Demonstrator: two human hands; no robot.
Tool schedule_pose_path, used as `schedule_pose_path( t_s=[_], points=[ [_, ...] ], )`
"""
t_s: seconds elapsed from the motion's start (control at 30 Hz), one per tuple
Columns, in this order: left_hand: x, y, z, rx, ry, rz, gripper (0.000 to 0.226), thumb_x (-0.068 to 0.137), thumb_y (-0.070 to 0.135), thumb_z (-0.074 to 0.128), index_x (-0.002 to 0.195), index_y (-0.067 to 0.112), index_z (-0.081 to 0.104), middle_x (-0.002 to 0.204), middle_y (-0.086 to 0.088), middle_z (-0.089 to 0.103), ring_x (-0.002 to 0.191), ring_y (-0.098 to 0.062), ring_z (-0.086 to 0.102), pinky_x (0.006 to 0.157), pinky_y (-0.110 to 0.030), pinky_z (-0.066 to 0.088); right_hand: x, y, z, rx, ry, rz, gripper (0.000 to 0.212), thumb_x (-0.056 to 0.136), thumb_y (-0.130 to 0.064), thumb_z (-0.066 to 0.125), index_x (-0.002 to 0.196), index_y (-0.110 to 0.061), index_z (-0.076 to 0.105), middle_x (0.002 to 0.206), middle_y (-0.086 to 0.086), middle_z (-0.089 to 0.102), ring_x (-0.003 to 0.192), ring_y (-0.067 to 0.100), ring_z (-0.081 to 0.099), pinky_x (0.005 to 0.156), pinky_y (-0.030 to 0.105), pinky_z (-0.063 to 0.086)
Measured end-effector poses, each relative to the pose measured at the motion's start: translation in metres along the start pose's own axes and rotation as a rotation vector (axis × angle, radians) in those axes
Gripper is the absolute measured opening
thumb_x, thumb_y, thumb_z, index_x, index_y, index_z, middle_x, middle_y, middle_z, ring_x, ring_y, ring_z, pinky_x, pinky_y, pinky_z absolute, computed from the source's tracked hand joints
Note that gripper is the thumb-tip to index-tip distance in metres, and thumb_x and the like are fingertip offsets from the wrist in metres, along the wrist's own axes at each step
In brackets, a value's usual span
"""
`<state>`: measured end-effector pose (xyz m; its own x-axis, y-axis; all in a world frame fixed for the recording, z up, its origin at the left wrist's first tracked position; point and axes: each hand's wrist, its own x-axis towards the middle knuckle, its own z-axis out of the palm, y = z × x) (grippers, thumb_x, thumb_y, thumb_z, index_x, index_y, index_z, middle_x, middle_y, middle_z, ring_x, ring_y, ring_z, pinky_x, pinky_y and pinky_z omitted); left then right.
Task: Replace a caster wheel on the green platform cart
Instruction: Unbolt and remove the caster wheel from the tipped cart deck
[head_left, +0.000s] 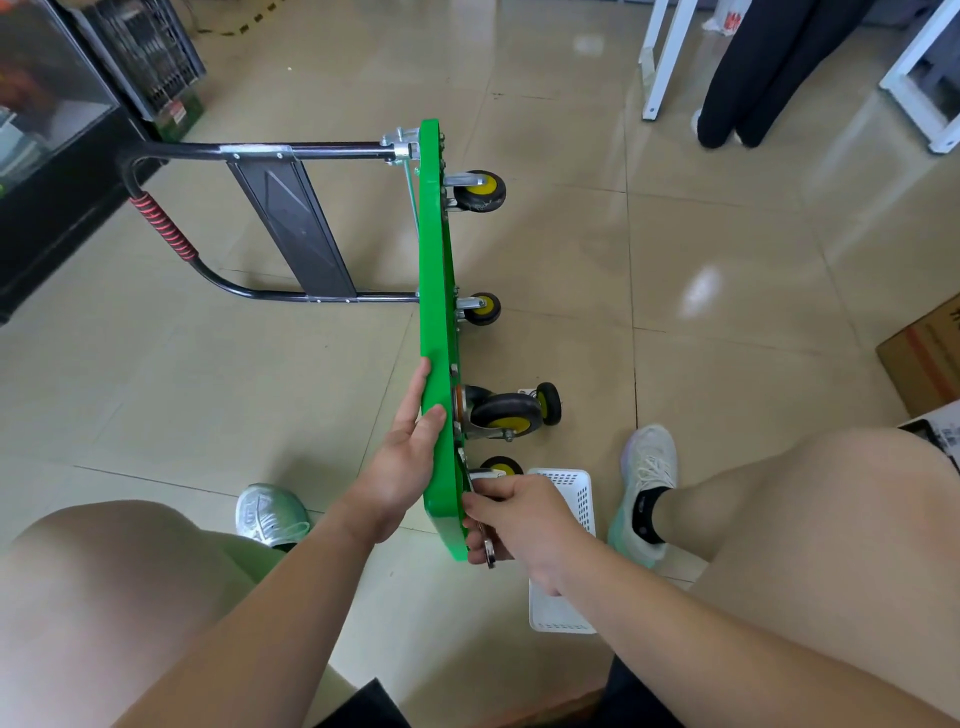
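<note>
- While the green platform cart (439, 291) is standing tipped up on its long edge on the tiled floor (727, 270), its black handle (280, 151) is lying out to the left.
- The left hand (410, 457) is holding the near end of the deck, fingers lying along the top face and thumb hooking over the edge.
- The yellow-hubbed casters are sticking out to the right from the underside: the far caster (479, 190), the middle caster (483, 308) and the large near caster (506, 413).
- The right hand (524, 525) is gripping a metal wrench (488, 556) against the underside, partly covering the nearest caster (501, 466).
- A white basket (569, 488) is lying on the floor just beneath that hand.
- A small wheel (548, 402) is showing just behind the large near caster; whether it is mounted cannot be told.
- A cardboard box (924, 353) is sitting at the right border.
</note>
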<state>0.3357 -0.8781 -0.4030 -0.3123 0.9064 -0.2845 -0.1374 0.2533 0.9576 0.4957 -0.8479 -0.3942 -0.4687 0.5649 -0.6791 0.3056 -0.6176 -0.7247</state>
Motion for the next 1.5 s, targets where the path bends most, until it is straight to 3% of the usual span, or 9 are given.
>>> schedule_pose_path(
  t_s=[0.13,0.27,0.4,0.5,0.67,0.83,1.0,1.4,1.5],
  points=[
    [0.001,-0.001,0.000,-0.006,-0.003,-0.006,0.053,0.097,0.049,0.043,0.136,0.080,0.028,0.158,0.015,0.043,0.140,-0.014,0.050,0.119,-0.047,0.039,0.005,-0.011,0.003,0.003,-0.046,0.046,0.016,0.099,-0.008,0.062,0.110,-0.001,0.072,0.071,0.014,0.061,0.049,0.018,0.056,0.055,0.031,0.055],
    [0.001,-0.002,-0.002,0.001,-0.011,-0.006,0.053,0.097,0.050,0.043,0.138,0.080,0.026,0.158,0.016,0.043,0.142,-0.015,0.049,0.120,-0.049,0.037,0.001,-0.016,-0.005,-0.005,-0.150,0.076,0.020,0.092,0.007,0.063,0.107,-0.003,0.073,0.075,0.010,0.066,0.054,0.019,0.058,0.055,0.030,0.054],
    [0.000,-0.002,-0.002,0.005,-0.009,-0.001,0.051,0.104,0.045,0.041,0.137,0.080,0.026,0.157,0.015,0.045,0.138,-0.017,0.052,0.117,-0.050,0.041,0.001,-0.004,-0.010,0.000,-0.154,0.111,0.045,0.090,0.010,0.064,0.131,-0.009,0.065,0.094,0.014,0.067,0.063,0.019,0.061,0.059,0.027,0.054],
    [0.000,-0.002,-0.002,0.011,-0.007,0.004,0.051,0.102,0.047,0.041,0.138,0.079,0.026,0.157,0.015,0.045,0.138,-0.016,0.052,0.117,-0.051,0.041,0.003,0.001,-0.010,0.016,-0.162,0.103,0.050,0.092,0.009,0.064,0.137,-0.012,0.061,0.101,0.016,0.067,0.067,0.017,0.062,0.061,0.024,0.054],
    [0.001,-0.003,-0.002,0.006,-0.013,0.003,0.051,0.106,0.043,0.039,0.139,0.079,0.025,0.159,0.013,0.041,0.141,-0.017,0.049,0.118,-0.051,0.040,0.001,-0.002,-0.011,0.078,-0.216,0.153,0.053,0.090,0.015,0.061,0.133,-0.015,0.064,0.090,0.008,0.065,0.072,0.019,0.057,0.066,0.027,0.054],
    [0.001,-0.002,0.000,0.001,-0.001,-0.004,0.051,0.099,0.048,0.041,0.136,0.081,0.026,0.160,0.017,0.040,0.144,-0.015,0.045,0.120,-0.051,0.037,0.007,-0.001,-0.001,0.159,-0.113,0.212,0.055,0.089,0.018,0.058,0.131,-0.017,0.067,0.099,0.012,0.064,0.075,0.022,0.049,0.060,0.028,0.047],
    [0.000,-0.004,0.002,-0.001,0.016,-0.014,0.050,0.097,0.051,0.039,0.131,0.085,0.026,0.160,0.016,0.039,0.144,-0.017,0.045,0.120,-0.050,0.036,0.009,0.006,0.006,0.129,-0.034,0.190,0.056,0.094,0.012,0.055,0.137,-0.022,0.062,0.118,0.011,0.070,0.083,0.021,0.055,0.067,0.028,0.050],
    [0.002,-0.004,0.006,-0.001,0.060,-0.011,0.049,0.096,0.047,0.038,0.130,0.083,0.031,0.160,0.014,0.042,0.143,-0.019,0.047,0.120,-0.049,0.037,0.008,0.007,0.010,0.093,0.047,0.141,0.055,0.097,0.009,0.052,0.139,-0.024,0.060,0.112,0.009,0.069,0.069,0.015,0.049,0.053,0.020,0.045],
    [0.003,-0.004,0.007,0.005,0.070,-0.004,0.049,0.099,0.044,0.037,0.130,0.083,0.031,0.159,0.014,0.042,0.142,-0.017,0.048,0.120,-0.048,0.038,0.010,0.009,0.010,0.042,0.060,0.118,0.056,0.096,0.008,0.054,0.141,-0.025,0.058,0.111,0.008,0.070,0.072,0.017,0.050,0.056,0.023,0.046]
  ],
)
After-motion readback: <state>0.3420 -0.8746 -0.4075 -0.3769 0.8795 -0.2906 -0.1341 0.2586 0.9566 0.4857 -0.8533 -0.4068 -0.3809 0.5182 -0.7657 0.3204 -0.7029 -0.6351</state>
